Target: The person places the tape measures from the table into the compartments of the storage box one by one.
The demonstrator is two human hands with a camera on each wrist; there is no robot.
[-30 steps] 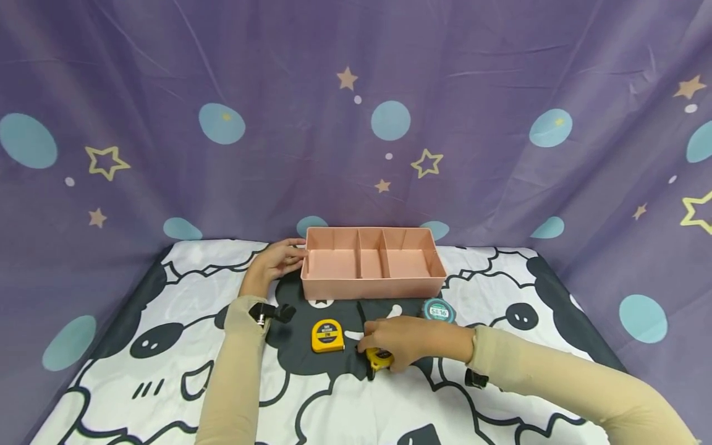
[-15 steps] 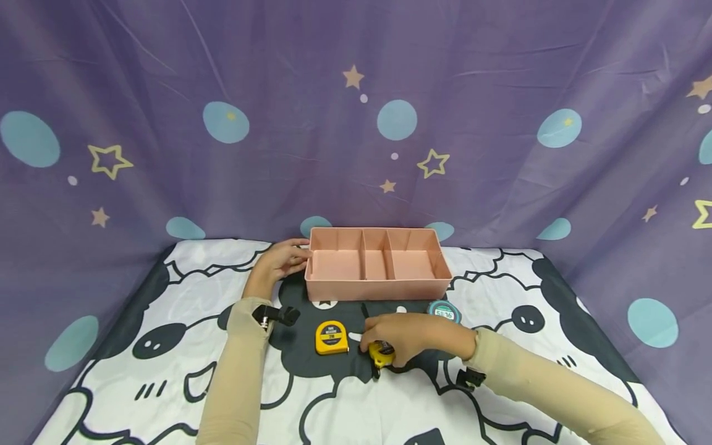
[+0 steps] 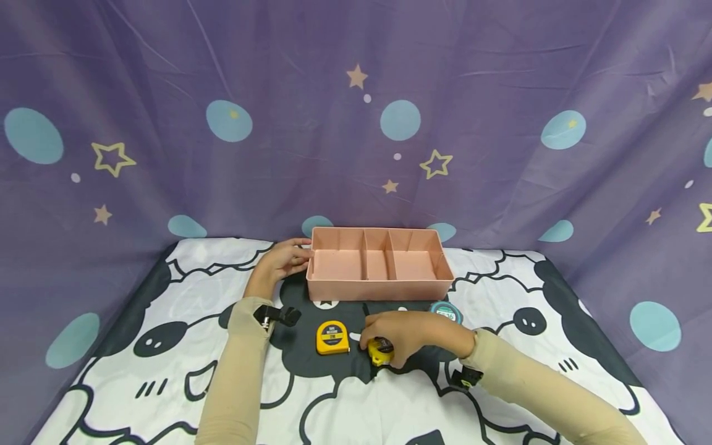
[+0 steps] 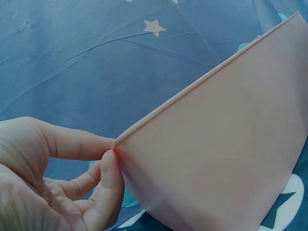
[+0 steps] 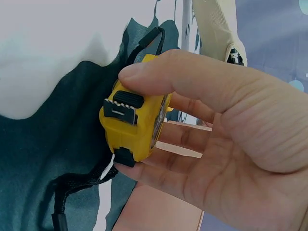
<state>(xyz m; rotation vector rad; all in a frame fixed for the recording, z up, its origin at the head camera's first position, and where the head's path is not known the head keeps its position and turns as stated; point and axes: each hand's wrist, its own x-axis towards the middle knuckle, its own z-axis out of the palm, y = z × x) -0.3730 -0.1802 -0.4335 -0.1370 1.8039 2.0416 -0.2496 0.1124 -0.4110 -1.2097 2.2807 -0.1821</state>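
Note:
My left hand [image 3: 277, 264] is at the left end of a pink divided storage box [image 3: 379, 290]. In the left wrist view its thumb and a finger pinch the corner of the box's rim. My right hand [image 3: 405, 334] holds a yellow tape measure [image 5: 142, 108] between thumb and fingers, just in front of the box. The right wrist view shows its black lock button, metal end hook and black wrist strap [image 5: 72, 185]. Another yellow tape measure [image 3: 332, 338] lies on the cloth to the left. A teal round tape measure [image 3: 447, 311] sits behind my right wrist, partly covered.
The box has three compartments with nothing in them and stands near the back edge of the table. A white cloth with dark cartoon prints [image 3: 178, 371] covers the table. Behind it hangs a purple curtain [image 3: 311, 154] with stars and blue spots.
The head view has shifted slightly, so everything sits a little farther right. My right hand keeps its grip on the yellow tape measure, with its wrist turned a little; my left hand stays at the box.

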